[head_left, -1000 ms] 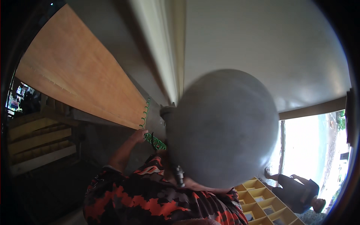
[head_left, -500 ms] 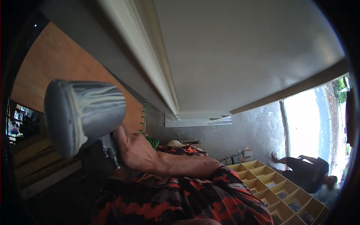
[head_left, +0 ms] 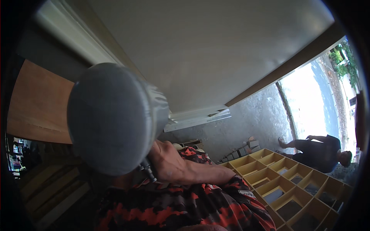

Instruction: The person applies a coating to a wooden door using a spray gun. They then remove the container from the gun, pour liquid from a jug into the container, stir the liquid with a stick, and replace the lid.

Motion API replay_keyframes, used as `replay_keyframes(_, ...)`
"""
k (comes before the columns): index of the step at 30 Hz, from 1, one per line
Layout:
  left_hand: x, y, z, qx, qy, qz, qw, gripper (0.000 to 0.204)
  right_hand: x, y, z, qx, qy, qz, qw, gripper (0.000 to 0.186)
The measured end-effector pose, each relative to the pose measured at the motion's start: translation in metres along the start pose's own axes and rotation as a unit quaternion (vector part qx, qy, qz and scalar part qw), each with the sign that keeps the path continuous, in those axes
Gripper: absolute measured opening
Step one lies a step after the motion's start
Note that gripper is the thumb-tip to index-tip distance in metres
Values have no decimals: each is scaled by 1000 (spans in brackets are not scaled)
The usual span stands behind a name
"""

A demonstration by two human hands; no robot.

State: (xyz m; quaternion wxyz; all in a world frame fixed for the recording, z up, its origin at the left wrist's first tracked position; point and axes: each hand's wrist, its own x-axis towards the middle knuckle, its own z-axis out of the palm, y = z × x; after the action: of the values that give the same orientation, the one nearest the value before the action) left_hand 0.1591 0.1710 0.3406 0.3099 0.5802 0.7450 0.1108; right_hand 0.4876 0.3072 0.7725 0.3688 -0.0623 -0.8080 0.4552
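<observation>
At centre-left, the right hand (head_left: 167, 159) is gripping a spray gun (head_left: 145, 168), its grey cup (head_left: 110, 119) uppermost, presumably so liquid feeds down, overlapping the pale panel (head_left: 192, 54) above. The left hand is hidden; I cannot tell its fingers' state.

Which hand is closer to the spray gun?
Right. The right hand is on the spray gun, gripping it just right of its big grey cup in the picture. The left hand can't be seen, so its exact place is unclear.
</observation>
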Motion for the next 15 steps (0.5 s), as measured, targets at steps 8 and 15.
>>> replay_keyframes(8, 19, -23, -10, -8, -5, 23, 1000, 17, -4, 5, -54, -71, 118, 45, 989, 53)
replay_keyframes(15, 17, -31, -28, 16, -22, 69, 997, 17, -11, -10, -96, -134, 241, 103, 956, 25)
